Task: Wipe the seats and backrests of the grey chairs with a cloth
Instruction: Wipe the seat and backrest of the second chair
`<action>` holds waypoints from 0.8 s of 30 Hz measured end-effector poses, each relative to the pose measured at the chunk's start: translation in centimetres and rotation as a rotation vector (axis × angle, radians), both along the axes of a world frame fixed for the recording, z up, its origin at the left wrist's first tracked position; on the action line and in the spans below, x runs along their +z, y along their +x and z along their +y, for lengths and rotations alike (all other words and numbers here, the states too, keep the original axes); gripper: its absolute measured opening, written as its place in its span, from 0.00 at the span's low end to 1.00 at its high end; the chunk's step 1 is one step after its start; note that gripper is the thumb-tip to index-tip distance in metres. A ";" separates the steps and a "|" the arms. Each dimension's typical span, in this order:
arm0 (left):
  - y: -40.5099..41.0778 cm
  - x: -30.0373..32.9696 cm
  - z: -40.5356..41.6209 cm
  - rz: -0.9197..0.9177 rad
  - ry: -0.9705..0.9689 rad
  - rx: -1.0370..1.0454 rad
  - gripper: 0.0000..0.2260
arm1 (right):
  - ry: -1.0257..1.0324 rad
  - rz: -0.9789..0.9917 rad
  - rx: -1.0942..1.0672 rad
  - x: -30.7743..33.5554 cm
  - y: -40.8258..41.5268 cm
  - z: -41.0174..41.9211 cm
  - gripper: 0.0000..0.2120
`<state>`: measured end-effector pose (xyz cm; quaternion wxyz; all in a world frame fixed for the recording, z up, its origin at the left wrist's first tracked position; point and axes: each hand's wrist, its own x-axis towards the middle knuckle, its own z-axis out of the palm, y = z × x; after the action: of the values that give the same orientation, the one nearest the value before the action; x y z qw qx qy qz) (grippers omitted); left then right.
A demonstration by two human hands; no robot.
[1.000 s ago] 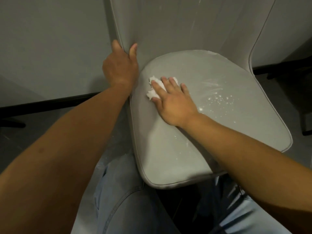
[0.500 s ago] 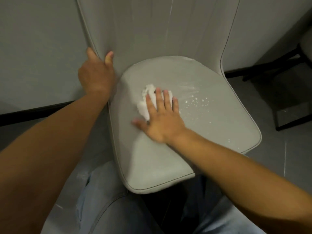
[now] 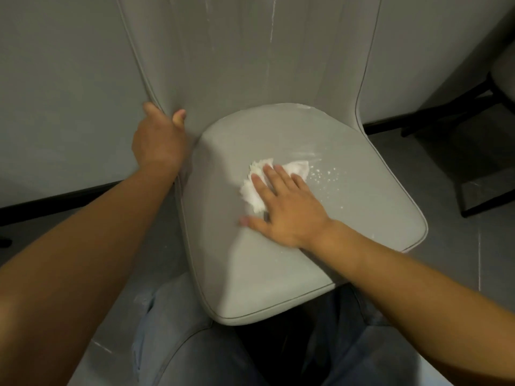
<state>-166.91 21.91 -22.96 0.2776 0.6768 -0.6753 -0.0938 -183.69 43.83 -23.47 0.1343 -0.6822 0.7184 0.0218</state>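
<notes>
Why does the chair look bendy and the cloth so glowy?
Head view: the wide lens bends the grey padded chair's backrest edges; the crumpled white cloth under the right hand looks overbright and slightly motion-blurred; the room is dim.

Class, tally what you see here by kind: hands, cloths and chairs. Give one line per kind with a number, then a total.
Hands: 2, the left hand and the right hand
White cloths: 1
Grey chairs: 2, the near one and one partly visible at the right edge
Total: 5

wall [image 3: 55, 79]: plain grey | floor [image 3: 446, 168]: grey tiles | baseboard [image 3: 55, 201]: dark
</notes>
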 end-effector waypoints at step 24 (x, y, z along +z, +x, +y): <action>-2.5 -4.3 9.8 -0.563 0.183 -0.670 0.39 | 0.050 -0.020 -0.206 -1.4 -5.6 -2.9 0.47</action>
<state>-169.38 31.68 -27.25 -0.0234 0.4418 -0.8954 -0.0500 -189.29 40.95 -24.82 0.1600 -0.6012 0.7827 0.0192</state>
